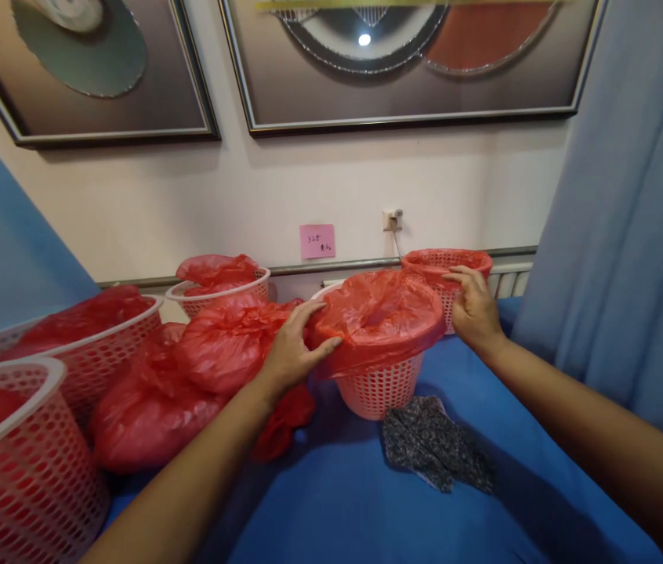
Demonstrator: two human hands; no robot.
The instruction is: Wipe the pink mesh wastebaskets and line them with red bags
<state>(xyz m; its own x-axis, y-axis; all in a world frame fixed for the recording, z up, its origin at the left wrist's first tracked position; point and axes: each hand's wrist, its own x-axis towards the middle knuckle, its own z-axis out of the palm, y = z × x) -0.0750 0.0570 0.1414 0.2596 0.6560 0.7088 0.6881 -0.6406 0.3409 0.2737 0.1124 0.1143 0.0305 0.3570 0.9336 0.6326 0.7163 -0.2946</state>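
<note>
A pink plastic mesh basket [379,388] stands on a blue sheet [367,501], with a red plastic bag [382,313] stretched over its rim. My left hand [295,348] grips the bag at the basket's left rim, thumb and fingers closed on the film. My right hand [472,307] holds the bag's edge at the right rim, fingers curled on it. A loose bundle of red bags [214,352] lies just left of the basket.
Several more mesh baskets lined with red bags stand around: one behind at right [452,266], others at left [222,283], [90,345], [8,462]. A dark patterned cloth [431,446] lies in front of the basket. A blue curtain [637,235] hangs at right.
</note>
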